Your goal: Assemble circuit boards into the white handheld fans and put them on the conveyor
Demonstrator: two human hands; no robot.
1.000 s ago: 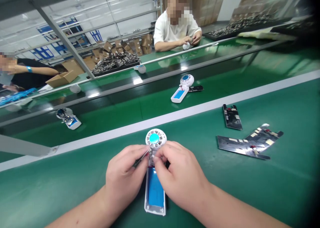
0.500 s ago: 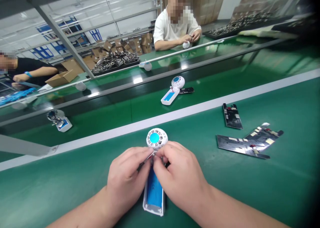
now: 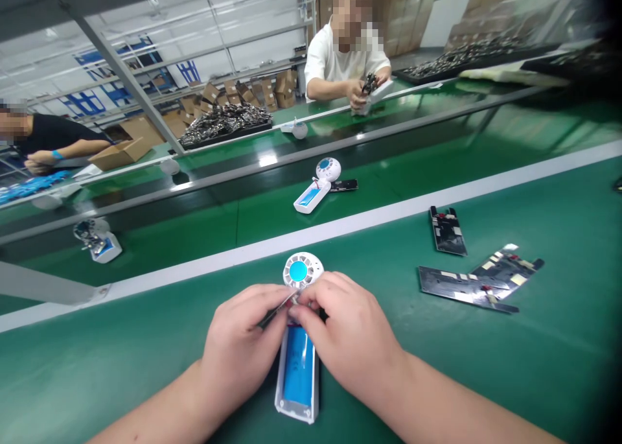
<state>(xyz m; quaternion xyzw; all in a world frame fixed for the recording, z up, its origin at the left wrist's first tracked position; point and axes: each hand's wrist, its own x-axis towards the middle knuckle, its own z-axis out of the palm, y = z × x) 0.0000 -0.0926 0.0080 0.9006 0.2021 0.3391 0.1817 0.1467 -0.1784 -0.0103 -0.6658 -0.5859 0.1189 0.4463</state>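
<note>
White fan casing (image 3: 294, 412), blue battery (image 3: 298, 373) exposed; left hand (image 3: 243, 334) pinching thin board (image 3: 273, 313), right hand (image 3: 359, 330) hold unclear.

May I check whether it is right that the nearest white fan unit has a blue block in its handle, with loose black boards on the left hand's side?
Not quite: the head view shows the loose black boards on the side of the right hand. The nearest white fan unit does have a blue block in its handle.
</note>
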